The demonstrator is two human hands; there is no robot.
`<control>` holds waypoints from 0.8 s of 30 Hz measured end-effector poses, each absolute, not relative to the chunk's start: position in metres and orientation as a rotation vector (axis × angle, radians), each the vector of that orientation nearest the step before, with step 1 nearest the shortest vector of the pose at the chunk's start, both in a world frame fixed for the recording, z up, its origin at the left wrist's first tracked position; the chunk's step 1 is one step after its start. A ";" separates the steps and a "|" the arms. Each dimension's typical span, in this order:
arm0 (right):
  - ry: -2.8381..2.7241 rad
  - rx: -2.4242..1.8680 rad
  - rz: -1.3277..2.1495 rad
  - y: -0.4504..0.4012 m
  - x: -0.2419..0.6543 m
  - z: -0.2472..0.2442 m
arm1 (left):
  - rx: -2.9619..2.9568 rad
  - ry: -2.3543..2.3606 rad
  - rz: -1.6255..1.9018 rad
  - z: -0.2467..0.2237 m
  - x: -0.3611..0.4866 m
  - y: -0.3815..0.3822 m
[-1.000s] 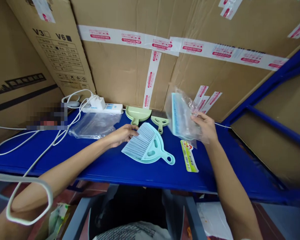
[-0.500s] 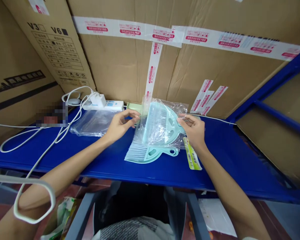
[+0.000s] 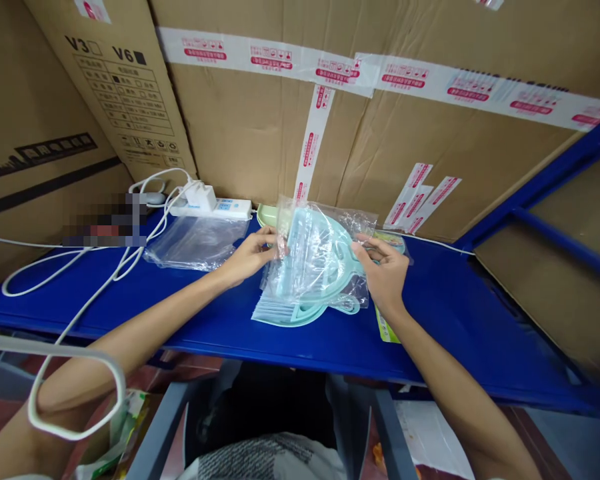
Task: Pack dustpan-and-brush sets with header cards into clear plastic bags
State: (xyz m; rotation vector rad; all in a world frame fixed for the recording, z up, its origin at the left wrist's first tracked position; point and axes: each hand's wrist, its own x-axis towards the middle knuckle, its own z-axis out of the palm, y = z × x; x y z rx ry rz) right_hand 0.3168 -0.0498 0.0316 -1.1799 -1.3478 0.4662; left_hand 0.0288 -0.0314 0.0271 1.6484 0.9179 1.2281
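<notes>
A clear plastic bag (image 3: pixel 367 223) with a light-blue dustpan (image 3: pixel 325 230) inside is between my hands, over the blue table. The fingers of my left hand (image 3: pixel 257 253) are closed on the bag's left edge. My right hand (image 3: pixel 386 270) pinches the bagged dustpan at its handle end, on the right; the bag's film lies around its fingertips. Beneath the bag, another light-blue hand brush (image 3: pixel 275 309) rests on the table, its pale bristles pointing left and its looped handle partly covered. A yellow-green card (image 3: pixel 387 328) lies under my right wrist, mostly hidden.
Flat clear bags (image 3: pixel 197 243) lie left on the blue table (image 3: pixel 205 320), before a white power strip (image 3: pixel 235 208) with looping white cables (image 3: pixel 123 267). A pale green item (image 3: pixel 267 215) sits behind the bag. Large cardboard boxes (image 3: pixel 250 133) wall the back; a blue frame (image 3: pixel 540 227) stands right.
My left hand has moved right and taken the bag's left edge. The bagged dustpan has come down slightly, covering more of the brush below. The yellow-green card is now more hidden.
</notes>
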 end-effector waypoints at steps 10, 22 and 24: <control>-1.275 -1.048 0.554 -0.047 0.316 0.026 | 1.422 0.891 1.346 0.026 0.030 -0.028; -1.056 -0.927 0.662 -0.024 0.355 0.046 | 1.042 0.836 1.635 0.024 0.015 -0.004; -0.996 -0.927 0.608 -0.016 0.373 0.049 | 0.969 0.811 1.674 0.025 0.010 0.000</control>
